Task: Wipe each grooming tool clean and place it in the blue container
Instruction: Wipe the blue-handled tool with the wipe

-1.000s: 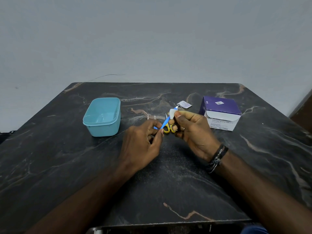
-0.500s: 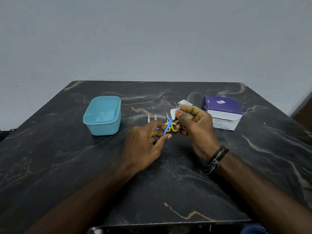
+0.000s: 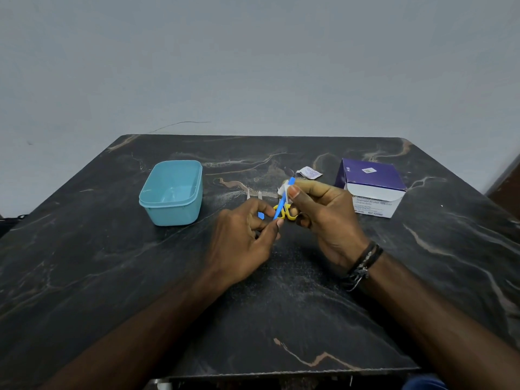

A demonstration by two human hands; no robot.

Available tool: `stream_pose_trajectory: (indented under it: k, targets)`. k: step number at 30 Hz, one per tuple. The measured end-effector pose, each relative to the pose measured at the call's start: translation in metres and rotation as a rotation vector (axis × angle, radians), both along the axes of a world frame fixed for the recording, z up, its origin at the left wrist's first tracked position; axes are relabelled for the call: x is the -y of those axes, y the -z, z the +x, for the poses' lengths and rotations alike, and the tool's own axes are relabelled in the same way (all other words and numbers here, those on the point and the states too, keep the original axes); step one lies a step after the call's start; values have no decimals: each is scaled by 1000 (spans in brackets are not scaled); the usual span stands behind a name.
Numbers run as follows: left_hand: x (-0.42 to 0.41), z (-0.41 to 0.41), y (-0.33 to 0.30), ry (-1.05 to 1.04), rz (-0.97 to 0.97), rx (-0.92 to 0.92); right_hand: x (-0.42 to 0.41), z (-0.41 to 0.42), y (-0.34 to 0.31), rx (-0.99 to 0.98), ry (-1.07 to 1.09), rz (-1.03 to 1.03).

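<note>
A slim blue grooming tool [image 3: 283, 199] is held above the middle of the counter [image 3: 140, 277], its long axis running steeply from a lower end near the person up and slightly rightward toward the far edge, where its flattened blue tip pokes out past the fingers. The left hand [image 3: 242, 243] pinches the lower end between thumb and forefinger, the other fingers curled loosely. The right hand [image 3: 323, 220] has its thumb and fingers curled round the upper part of the tool, pressing a small white wipe [image 3: 282, 189] against the shaft just below the tip. A dark beaded bracelet [image 3: 363, 263] circles the right wrist. Directly behind the tool, lying on the counter, a pair of yellow-handled scissors [image 3: 288, 213] shows its loops between the two hands, and two pale, narrow tips of a further tool [image 3: 253, 195] stick up just beyond the left hand; what that tool is cannot be told. A torn white sachet [image 3: 309, 173] lies a little farther toward the far edge. The blue container [image 3: 173, 192] stands open toward the far left corner, well apart from the hands. A purple and white box of alcohol swabs [image 3: 371, 187] sits toward the far right corner, just beyond the right hand.
</note>
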State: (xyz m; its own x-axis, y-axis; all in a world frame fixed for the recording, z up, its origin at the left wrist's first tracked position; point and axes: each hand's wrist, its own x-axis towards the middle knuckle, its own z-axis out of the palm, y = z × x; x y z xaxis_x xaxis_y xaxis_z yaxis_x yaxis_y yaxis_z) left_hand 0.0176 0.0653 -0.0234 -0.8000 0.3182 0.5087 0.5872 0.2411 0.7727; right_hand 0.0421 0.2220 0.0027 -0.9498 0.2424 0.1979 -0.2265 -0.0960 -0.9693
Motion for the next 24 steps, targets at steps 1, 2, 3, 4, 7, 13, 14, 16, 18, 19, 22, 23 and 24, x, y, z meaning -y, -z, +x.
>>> stream_pose_trajectory:
  k: [1, 2, 3, 4, 7, 13, 14, 16, 18, 19, 22, 23, 24]
  targets:
    - [0, 0, 0, 5, 2, -2, 0, 0, -1, 6, -15, -30]
    - [-1, 0, 0, 12, -2, -9, 0, 1, -1, 13, -30, -63]
    - [-1, 0, 0, 20, -10, -17, 0, 1, -2, 19, -44, -97]
    - [-1, 0, 1, 30, -14, -23, 0, 1, -3, 25, -56, -130]
    - [0, -1, 2, 59, -21, -15, -1, 1, -4, 40, -61, -186]
    - [0, 0, 1, 51, -58, -39, 2, 1, -3, 41, -55, -182]
    - [0, 0, 1, 52, -65, -54, 3, 0, -2, 47, -53, -154]
    - [0, -1, 1, 57, -73, -66, 6, 1, -2, 58, -43, -71]
    - [0, -1, 2, 60, -79, -55, 10, 2, -1, 54, -20, 12]
    - [1, -1, 2, 59, -80, -50, 11, 3, -1, 48, -8, 37]
    - [0, -1, 2, 72, -63, -56, 12, 3, -2, 11, 14, 51]
    - [0, 0, 1, 76, -63, -72, 11, 2, -3, -3, 24, 52]
    - [0, 1, -1, 79, -67, -84, 9, 2, -3, -17, 38, 50]
